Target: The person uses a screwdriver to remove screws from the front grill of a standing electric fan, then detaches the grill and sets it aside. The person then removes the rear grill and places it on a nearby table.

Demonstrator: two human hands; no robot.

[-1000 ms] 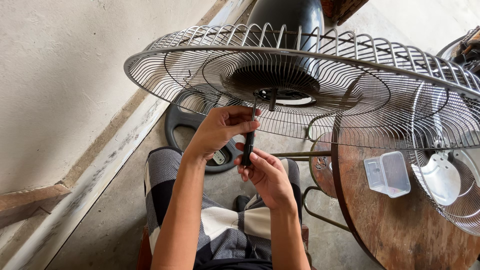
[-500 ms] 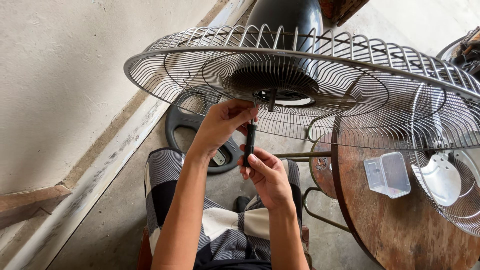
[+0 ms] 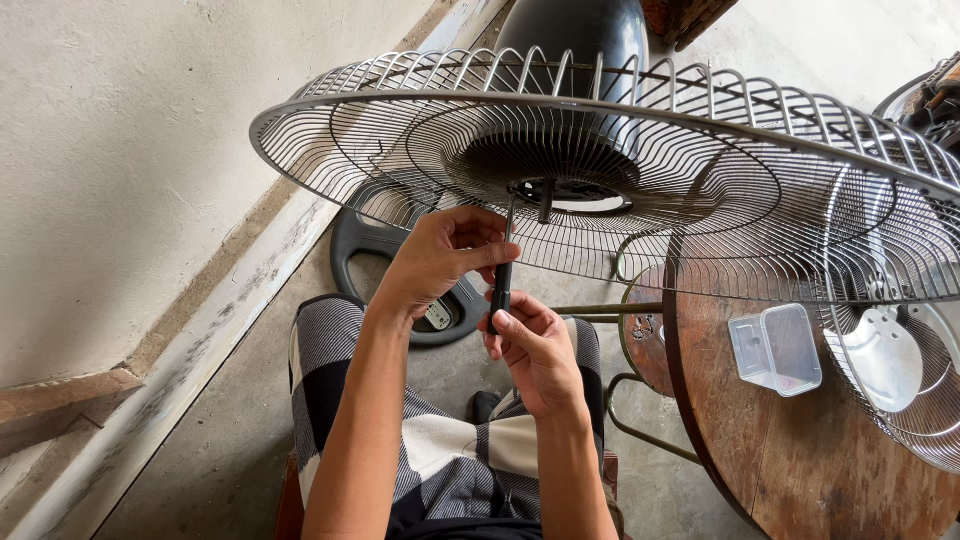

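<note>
Left hand [image 3: 440, 255]: curled, fingertips pinched round the upper part of the screwdriver, just under the guard's wires; wrist bent up from the lap.
Right hand [image 3: 535, 350]: cupped below the left, thumb and fingers closed on the bottom end of the handle; knuckles toward the table.
Screwdriver [image 3: 500, 285]: black handle, thin shaft, upright with a slight tilt; held between both hands, tip up at the hub; contact with a screw too small to tell.
Guard [image 3: 330, 125]: large round wire fan grille, lying nearly flat above the hands, tilted down toward the right; right part over the table's near-left edge, left part out over the floor.
Hub [image 3: 570, 190]: dark ring at the grille's centre, just right of the shaft's tip.
Motor housing [image 3: 580, 30]: dark rounded body behind the grille, top middle of view.
Table [image 3: 790, 450]: round, worn wood, dark rim, lower right; metal legs showing under its left edge.
Box [image 3: 775, 348]: small clear plastic tub, on the table near its left edge, under the grille's rim.
Second grille [image 3: 900, 400]: at the table's right edge, with a pale metal blade [image 3: 880, 355] inside.
Base [image 3: 355, 245]: dark round fan foot on the floor, beyond the left hand, seen through the wires.
Lap [image 3: 450, 450]: black-and-white checked cloth, below both forearms.
Wall [image 3: 130, 150]: pale plaster, left side, meeting the concrete floor along a scuffed skirting.
</note>
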